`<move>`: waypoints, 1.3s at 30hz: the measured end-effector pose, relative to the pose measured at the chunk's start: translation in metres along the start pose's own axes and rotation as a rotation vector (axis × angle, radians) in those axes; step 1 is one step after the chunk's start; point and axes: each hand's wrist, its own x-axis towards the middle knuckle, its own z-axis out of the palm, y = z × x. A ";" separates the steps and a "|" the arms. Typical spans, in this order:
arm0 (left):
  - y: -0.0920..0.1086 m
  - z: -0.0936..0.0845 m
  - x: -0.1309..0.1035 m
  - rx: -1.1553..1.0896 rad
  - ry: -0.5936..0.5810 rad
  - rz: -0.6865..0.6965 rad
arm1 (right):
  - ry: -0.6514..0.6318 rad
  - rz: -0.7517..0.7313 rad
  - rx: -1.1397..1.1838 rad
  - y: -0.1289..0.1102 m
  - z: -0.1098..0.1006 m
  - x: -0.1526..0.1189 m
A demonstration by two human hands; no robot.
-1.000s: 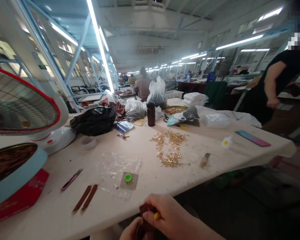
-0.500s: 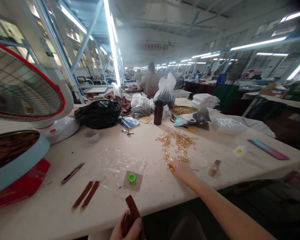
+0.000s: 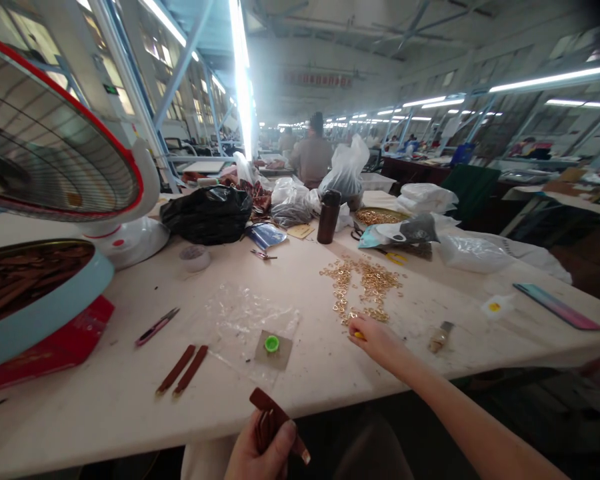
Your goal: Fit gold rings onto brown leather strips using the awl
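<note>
Several brown leather strips (image 3: 268,404) are pinched in my left hand (image 3: 267,443) at the table's front edge; one strip slants across the others, its pale tip at the lower right. My right hand (image 3: 373,339) is closed on a small yellow item (image 3: 359,335), mostly covered by the fingers. It rests at the near edge of a spread of small gold rings (image 3: 377,280). Two more brown strips (image 3: 191,371) lie side by side on the table to the left. A green cap (image 3: 271,344) sits on a grey square beside clear plastic film (image 3: 230,320).
A fan (image 3: 115,180) and a round tin of brown pieces (image 3: 55,313) stand at the left, with pink snips (image 3: 157,327) nearby. A dark bottle (image 3: 329,217) and bags stand behind. A phone (image 3: 557,307) lies right. A person (image 3: 313,153) sits farther off.
The view has shifted, so the table items appear farther right and slightly higher. In my left hand the slanting strip has tilted and its pale tip now shows. My right hand remains by the rings.
</note>
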 end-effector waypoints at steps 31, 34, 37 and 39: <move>0.046 0.025 -0.027 0.127 0.038 0.541 | -0.481 0.048 1.685 -0.102 0.001 -0.092; 0.045 0.030 -0.028 0.040 0.073 0.376 | -0.306 -0.018 1.523 -0.104 0.006 -0.090; 0.046 0.032 -0.030 -0.022 0.021 0.203 | -0.202 -0.080 1.368 -0.105 0.009 -0.089; 0.047 0.031 -0.032 -0.063 -0.029 0.118 | -0.224 -0.081 1.350 -0.105 0.011 -0.089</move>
